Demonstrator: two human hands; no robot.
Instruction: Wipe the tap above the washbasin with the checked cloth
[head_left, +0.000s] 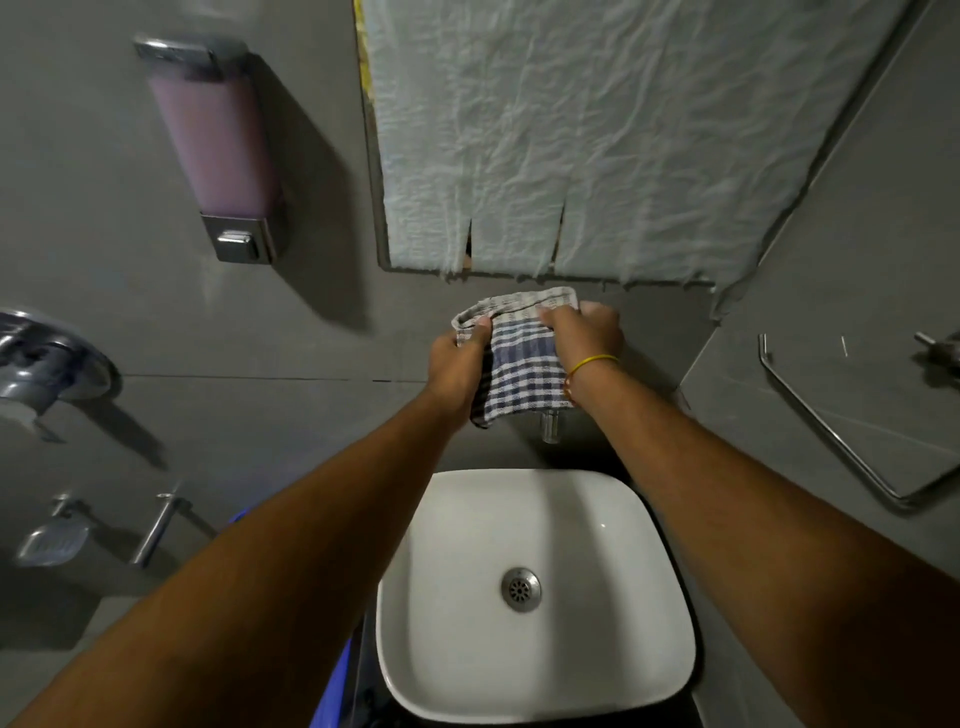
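A blue-and-white checked cloth (522, 364) hangs in front of the grey wall above a white square washbasin (452, 613). My left hand (460, 364) grips its upper left edge, thumb on top. My right hand (589, 335), with a yellow band at the wrist, holds its upper right edge. The cloth covers most of the tap; only the chrome spout tip (549, 426) shows below its lower edge, pointing down over the basin.
A pink soap dispenser (218, 150) is fixed on the wall at upper left. A mirror covered with crumpled paper (597, 130) hangs above the cloth. A chrome towel rail (831, 431) is on the right wall. Chrome fittings and a soap dish (52, 540) are on the left.
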